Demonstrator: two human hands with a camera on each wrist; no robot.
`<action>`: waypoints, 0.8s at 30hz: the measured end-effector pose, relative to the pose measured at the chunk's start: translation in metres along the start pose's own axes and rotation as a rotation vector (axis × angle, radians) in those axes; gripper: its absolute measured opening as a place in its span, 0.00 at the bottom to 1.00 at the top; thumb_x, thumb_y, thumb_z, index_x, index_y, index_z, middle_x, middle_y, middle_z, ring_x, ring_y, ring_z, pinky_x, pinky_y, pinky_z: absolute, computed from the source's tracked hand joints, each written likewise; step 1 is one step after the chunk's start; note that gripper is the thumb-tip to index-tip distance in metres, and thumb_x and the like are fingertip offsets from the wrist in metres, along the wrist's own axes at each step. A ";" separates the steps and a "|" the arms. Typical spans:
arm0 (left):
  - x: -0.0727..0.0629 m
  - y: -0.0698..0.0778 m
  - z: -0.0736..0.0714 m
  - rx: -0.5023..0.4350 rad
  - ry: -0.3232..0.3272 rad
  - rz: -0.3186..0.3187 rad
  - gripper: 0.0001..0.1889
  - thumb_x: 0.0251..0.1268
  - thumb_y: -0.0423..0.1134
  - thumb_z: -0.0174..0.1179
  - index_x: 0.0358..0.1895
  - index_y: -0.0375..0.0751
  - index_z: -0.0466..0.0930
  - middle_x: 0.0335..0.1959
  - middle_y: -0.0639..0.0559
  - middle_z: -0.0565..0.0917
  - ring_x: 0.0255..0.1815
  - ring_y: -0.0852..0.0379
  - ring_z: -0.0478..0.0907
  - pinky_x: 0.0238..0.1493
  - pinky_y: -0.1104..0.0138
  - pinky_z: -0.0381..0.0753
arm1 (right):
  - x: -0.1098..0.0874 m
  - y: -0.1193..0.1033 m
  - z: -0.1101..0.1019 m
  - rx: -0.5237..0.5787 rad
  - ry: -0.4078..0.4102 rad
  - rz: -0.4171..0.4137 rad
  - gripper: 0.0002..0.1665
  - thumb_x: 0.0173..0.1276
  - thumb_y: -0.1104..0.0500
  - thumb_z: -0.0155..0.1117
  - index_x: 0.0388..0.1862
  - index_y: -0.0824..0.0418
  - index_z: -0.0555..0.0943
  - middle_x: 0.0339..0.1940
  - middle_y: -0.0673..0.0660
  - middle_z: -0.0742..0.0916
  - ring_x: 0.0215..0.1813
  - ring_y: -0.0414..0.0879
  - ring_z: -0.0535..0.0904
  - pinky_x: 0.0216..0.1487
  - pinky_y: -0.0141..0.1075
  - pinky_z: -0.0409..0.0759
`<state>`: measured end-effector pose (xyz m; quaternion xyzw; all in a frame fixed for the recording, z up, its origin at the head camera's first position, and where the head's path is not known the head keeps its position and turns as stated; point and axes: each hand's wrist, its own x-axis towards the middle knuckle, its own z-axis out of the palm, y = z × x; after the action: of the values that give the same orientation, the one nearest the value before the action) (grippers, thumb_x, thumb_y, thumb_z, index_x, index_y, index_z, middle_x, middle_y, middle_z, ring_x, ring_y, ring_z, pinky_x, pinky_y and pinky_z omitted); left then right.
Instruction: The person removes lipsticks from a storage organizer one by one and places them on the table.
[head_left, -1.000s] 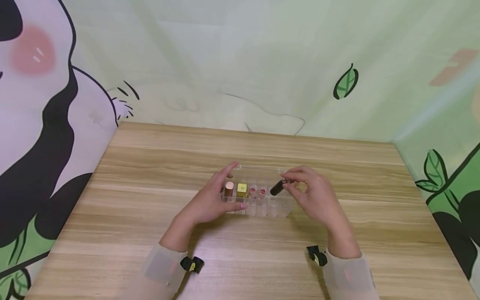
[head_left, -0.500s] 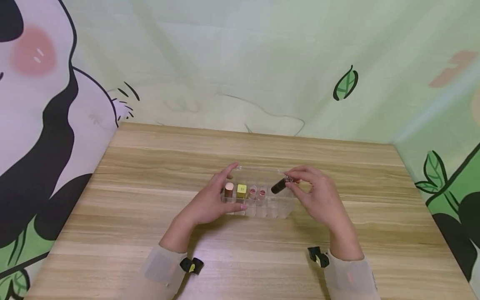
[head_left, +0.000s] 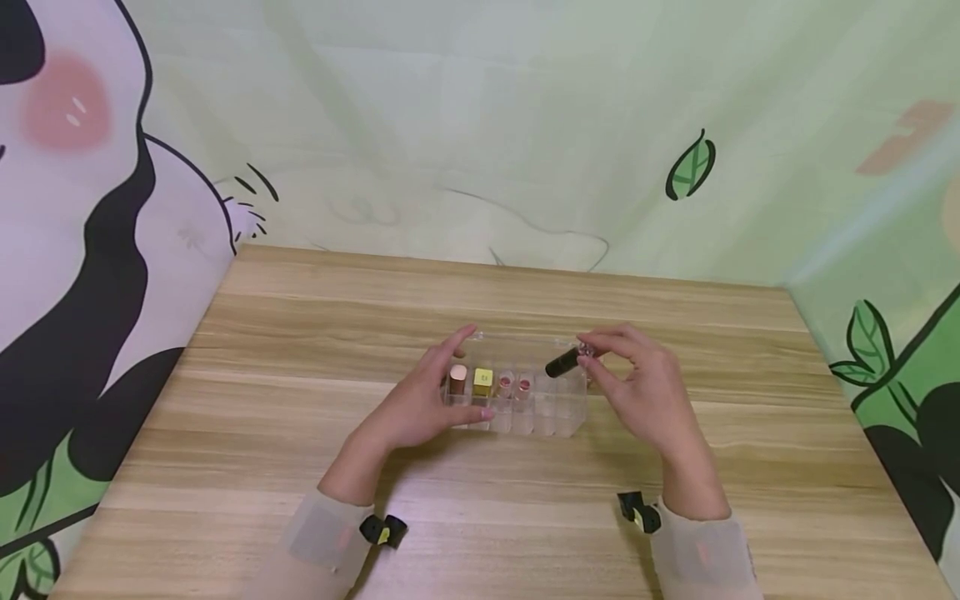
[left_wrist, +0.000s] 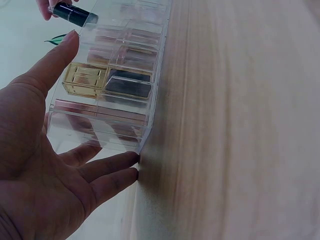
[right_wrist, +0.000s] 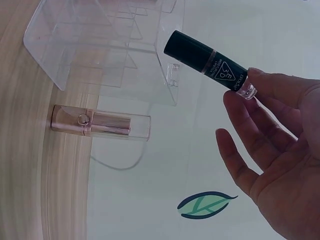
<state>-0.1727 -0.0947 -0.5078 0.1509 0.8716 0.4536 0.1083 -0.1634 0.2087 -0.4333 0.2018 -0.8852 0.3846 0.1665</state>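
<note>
A clear plastic lipstick organizer (head_left: 561,423) sits on the table. My left hand (head_left: 416,404) grips its left end, thumb along the front and index finger at the back corner. Its back row holds a brown-and-pink lipstick (head_left: 457,380), a yellow-topped square one (head_left: 483,382) and two reddish ones (head_left: 524,386). Over the organizer's right part, my right hand (head_left: 647,387) pinches a dark lipstick (right_wrist: 207,60) by its clear end, thumb against fingers. The tube is tilted, its dark end toward the left in the head view. The right wrist view shows white lettering on it.
A rose-gold lipstick with a clear cap (right_wrist: 100,122) stands on the table just right of the organizer, mostly behind my right hand in the head view. The wooden table (head_left: 480,517) ends at a printed wall cloth (head_left: 450,125) at the back.
My right hand has moved slightly right and up with the dark lipstick, away from the organizer's compartments. My left hand and the organizer stay where they were.
</note>
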 end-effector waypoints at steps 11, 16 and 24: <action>-0.002 0.003 -0.002 -0.001 -0.002 0.001 0.62 0.57 0.57 0.82 0.86 0.81 0.42 0.76 0.46 0.69 0.76 0.39 0.70 0.73 0.36 0.70 | 0.000 0.002 -0.003 0.017 0.068 -0.002 0.14 0.68 0.71 0.76 0.52 0.64 0.91 0.49 0.56 0.91 0.51 0.53 0.88 0.57 0.31 0.78; -0.002 0.003 -0.002 -0.001 0.001 0.011 0.62 0.57 0.57 0.82 0.88 0.74 0.44 0.76 0.46 0.69 0.75 0.39 0.71 0.72 0.36 0.71 | 0.000 0.003 -0.005 0.011 0.093 -0.017 0.15 0.67 0.72 0.76 0.52 0.66 0.91 0.48 0.55 0.91 0.49 0.49 0.87 0.57 0.25 0.75; 0.000 0.000 0.000 0.004 -0.001 0.002 0.62 0.57 0.58 0.81 0.87 0.77 0.43 0.76 0.47 0.69 0.75 0.39 0.71 0.72 0.37 0.71 | 0.000 0.004 -0.008 0.004 0.125 -0.003 0.15 0.66 0.73 0.77 0.51 0.66 0.91 0.49 0.57 0.90 0.48 0.47 0.86 0.56 0.27 0.75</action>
<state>-0.1730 -0.0950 -0.5075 0.1522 0.8724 0.4517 0.1081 -0.1643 0.2172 -0.4304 0.1789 -0.8721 0.3979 0.2216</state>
